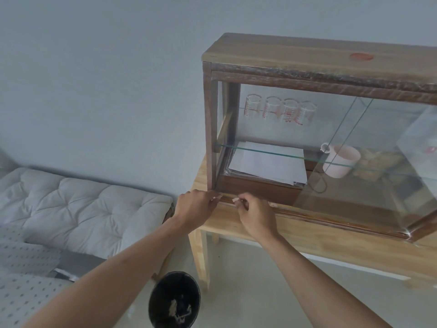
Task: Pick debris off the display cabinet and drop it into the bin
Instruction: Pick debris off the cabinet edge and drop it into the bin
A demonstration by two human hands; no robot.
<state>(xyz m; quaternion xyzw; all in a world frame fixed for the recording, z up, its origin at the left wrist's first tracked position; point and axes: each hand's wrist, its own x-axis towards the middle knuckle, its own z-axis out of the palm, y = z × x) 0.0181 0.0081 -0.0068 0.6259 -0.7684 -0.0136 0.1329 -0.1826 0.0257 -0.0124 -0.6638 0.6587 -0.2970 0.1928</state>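
Observation:
The wooden display cabinet with glass panes stands on a light wooden table. My left hand pinches a small pale piece of debris at the cabinet's bottom left front corner. My right hand, just beside it, pinches another pale scrap on the cabinet's lower front rail. More pale debris lies on the rail right of my right hand. The black bin stands on the floor below, between my forearms, with pale scraps inside.
Inside the cabinet are several measuring glasses on the glass shelf, a sheet of paper and a pink mug. A red mark sits on the cabinet top. A white tufted cushion lies at the left.

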